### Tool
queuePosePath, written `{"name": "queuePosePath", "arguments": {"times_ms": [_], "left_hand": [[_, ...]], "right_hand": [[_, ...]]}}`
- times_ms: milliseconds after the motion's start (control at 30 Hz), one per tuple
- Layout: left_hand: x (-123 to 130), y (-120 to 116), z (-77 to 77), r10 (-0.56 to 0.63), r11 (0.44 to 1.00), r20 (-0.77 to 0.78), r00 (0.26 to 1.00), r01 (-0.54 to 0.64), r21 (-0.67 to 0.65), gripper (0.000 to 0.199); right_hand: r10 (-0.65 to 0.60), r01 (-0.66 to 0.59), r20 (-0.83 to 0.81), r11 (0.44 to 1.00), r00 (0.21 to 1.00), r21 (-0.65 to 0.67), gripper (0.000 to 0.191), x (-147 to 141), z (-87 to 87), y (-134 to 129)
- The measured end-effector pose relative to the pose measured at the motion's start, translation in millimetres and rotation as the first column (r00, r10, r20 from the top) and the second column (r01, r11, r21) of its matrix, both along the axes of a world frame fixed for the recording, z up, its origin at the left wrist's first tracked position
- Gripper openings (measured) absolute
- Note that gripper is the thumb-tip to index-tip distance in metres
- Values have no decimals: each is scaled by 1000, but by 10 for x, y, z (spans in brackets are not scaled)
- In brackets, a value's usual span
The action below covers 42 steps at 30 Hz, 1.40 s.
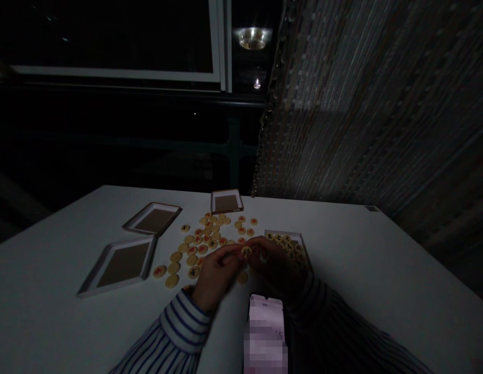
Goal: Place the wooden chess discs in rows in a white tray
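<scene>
A round wooden Chinese chess piece (246, 252) with a dark character stands tilted up between my two hands. The fingers of my left hand (217, 274) pinch it from the left; those of my right hand (278, 266) close on it from the right, partly in shadow. Under and left of my hands, many loose chess pieces (191, 249) are spread on the white table, some with red or black characters, others showing a plain side. Just beyond my right hand lies a shallow box (282, 233) holding several pieces with dark characters; my hand and forearm hide part of it.
A lit phone (266, 324) lies between my forearms. Two shallow trays (151, 218) (119, 265) rest at the left, and another tray (226, 201) sits near the back edge of the white table (366, 259). Behind the table hang a string curtain (343, 104) and a dark window.
</scene>
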<state>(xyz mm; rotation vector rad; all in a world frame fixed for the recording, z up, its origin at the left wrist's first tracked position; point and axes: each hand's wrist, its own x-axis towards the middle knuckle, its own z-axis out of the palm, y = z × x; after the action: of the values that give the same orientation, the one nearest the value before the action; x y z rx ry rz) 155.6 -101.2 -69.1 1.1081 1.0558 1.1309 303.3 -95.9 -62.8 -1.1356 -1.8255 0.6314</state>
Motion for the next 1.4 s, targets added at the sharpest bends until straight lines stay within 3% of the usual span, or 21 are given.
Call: {"name": "queuePosePath", "arguments": {"times_ms": [233,633,933,1167,1400], "left_hand": [[3,-9,17,29,1000,-20,999,-29,-6,32],[1,6,13,89,996,54,995,-89,-6,36],[12,17,-23,101,995,126,987,-99,-21,33],[0,29,-53,105,994,122,987,-108,17,25],[0,16,-45,84,995,115,990,-90,44,28]], "right_hand": [[-3,3,-24,1000,1000,16,13,4,-21,22],[8,-21,72,982,997,187,25,18,-118,63],[-7,-59,271,970,963,235,22,-16,27,8],[-40,-58,322,956,946,289,22,4,-17,30],[-83,-63,404,940,911,335,22,31,124,-25]]}}
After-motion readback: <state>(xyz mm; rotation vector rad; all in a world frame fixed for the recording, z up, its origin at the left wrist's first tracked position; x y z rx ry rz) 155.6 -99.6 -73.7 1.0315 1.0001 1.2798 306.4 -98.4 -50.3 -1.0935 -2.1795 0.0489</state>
